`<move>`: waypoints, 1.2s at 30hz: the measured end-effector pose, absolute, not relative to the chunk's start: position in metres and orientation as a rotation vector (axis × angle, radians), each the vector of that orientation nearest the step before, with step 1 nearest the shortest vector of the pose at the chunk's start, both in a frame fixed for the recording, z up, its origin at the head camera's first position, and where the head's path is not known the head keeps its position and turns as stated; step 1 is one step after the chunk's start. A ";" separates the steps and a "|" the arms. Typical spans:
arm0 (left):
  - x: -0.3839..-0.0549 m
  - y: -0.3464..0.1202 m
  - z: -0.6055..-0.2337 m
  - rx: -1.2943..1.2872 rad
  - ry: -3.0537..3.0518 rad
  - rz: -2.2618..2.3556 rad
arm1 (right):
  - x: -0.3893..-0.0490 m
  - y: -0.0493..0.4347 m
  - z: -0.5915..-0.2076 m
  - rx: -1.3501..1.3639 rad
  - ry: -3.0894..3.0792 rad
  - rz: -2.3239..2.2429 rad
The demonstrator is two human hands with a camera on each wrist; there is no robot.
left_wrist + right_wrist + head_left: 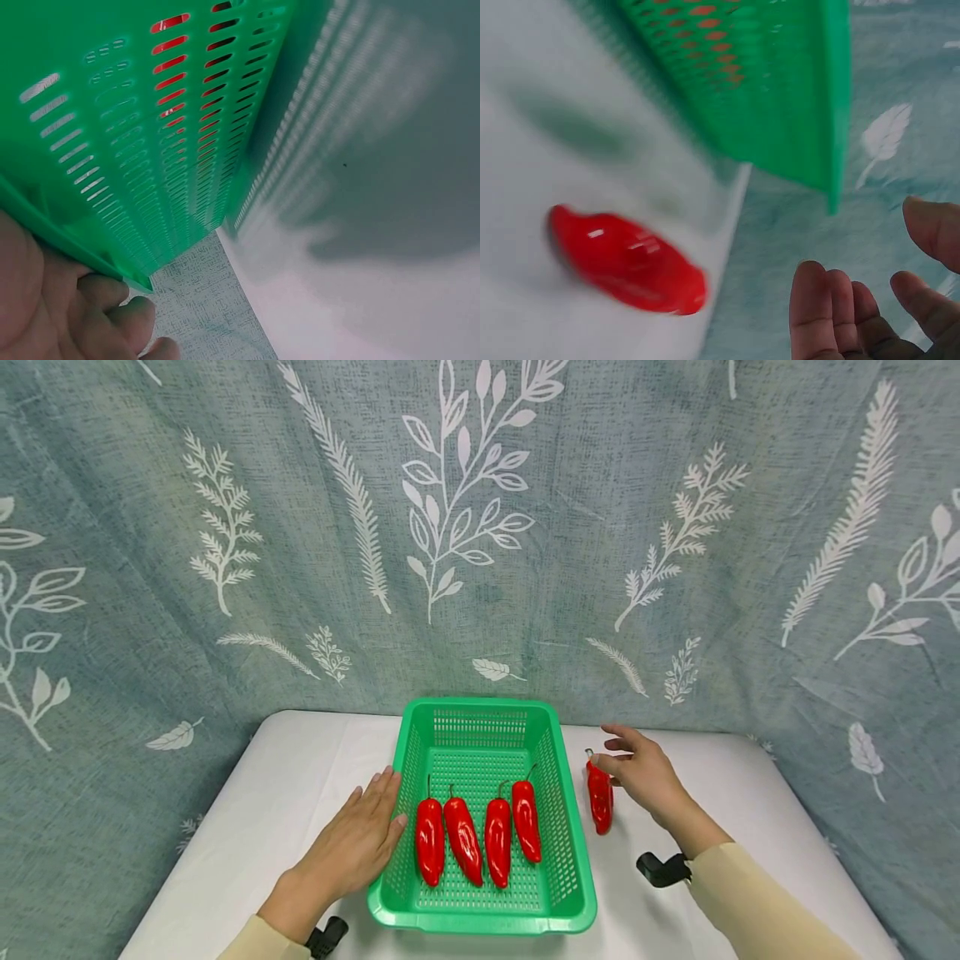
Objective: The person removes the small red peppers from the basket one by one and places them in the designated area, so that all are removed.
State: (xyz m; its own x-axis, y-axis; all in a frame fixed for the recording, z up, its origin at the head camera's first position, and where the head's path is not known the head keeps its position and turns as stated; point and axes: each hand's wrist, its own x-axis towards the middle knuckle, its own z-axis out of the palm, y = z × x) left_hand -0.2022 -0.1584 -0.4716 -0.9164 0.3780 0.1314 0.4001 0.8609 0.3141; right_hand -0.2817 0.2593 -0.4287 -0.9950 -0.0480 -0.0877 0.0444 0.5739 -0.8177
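- The loose red pepper point(601, 800) is lying on the tabletop point(300, 768), just outside the right wall of the green basket point(581, 906).
- Its long axis is running roughly along that wall, stem end pointing away from the person, tip pointing back toward them.
- The right hand point(643, 770) is much the nearer one, hovering over the stem end; the pepper's body is extending from under the thumb toward the person, on the basket side of the palm.
- The right grip is standing well parted, thumb away from the loosely bent fingers, and is holding nothing; the right wrist view is showing a gap between fingertips and pepper.
- The left hand point(358, 837) is resting extended against the basket's left rim, grasping nothing, with the basket and its four red peppers point(497, 843) lying between it and the loose pepper.
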 end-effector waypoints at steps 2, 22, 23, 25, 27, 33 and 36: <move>-0.202 -0.158 -0.471 -0.618 -2.969 -0.524 | -0.280 0.254 -0.418 -0.042 2.695 -1.410; -0.202 -0.157 -0.471 -0.617 -2.987 -0.504 | -0.275 0.139 -0.397 -0.263 2.259 -1.547; -0.202 -0.157 -0.471 -0.615 -2.987 -0.506 | -0.276 0.134 -0.401 -0.254 2.242 -1.542; -0.202 -0.157 -0.472 -0.613 -2.987 -0.506 | -0.277 0.126 -0.409 -0.237 2.218 -1.530; -0.202 -0.158 -0.472 -0.610 -2.989 -0.507 | -0.277 0.118 -0.417 -0.231 2.206 -1.506; -0.202 -0.157 -0.471 -0.594 -2.992 -0.522 | -0.272 0.103 -0.437 -0.253 2.187 -1.433; -0.202 -0.157 -0.471 -0.592 -2.994 -0.524 | -0.270 0.099 -0.444 -0.275 2.205 -1.401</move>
State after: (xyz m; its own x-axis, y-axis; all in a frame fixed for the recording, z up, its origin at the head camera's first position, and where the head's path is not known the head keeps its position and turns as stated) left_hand -0.2019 -0.1570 -0.4709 -0.9260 0.3618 0.1083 0.3771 0.8697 0.3185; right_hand -0.2701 0.0993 -0.4442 -0.8502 -0.4267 -0.3085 0.0981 0.4473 -0.8890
